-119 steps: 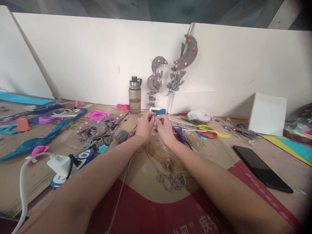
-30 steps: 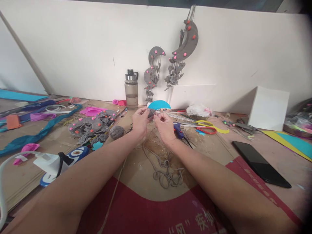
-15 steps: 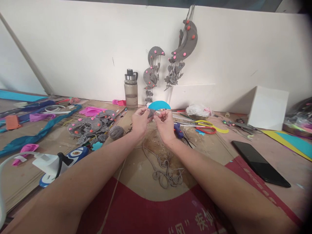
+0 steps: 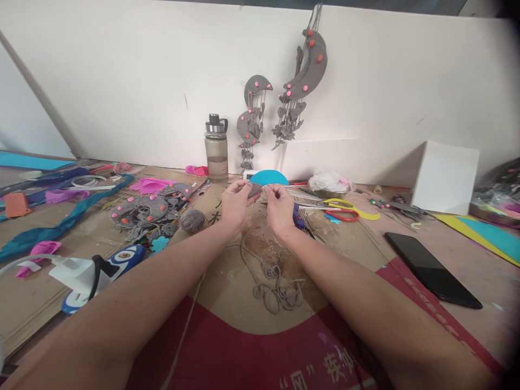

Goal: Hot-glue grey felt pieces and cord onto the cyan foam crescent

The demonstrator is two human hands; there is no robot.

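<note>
Both hands meet above the cardboard-covered table, fingers pinched nearly closed. Left hand and right hand together grip a small grey felt piece attached to a bright blue foam half-disc standing upright just behind fingertips. Loose grey cord lies beneath wrists; grey yarn ball sits left.

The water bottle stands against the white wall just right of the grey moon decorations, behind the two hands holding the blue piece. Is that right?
Not quite. The head view shows the water bottle standing just left of the grey moon decorations, not right of them. The rest holds: it is against the white wall, behind the left hand and right hand holding the blue piece.
</note>
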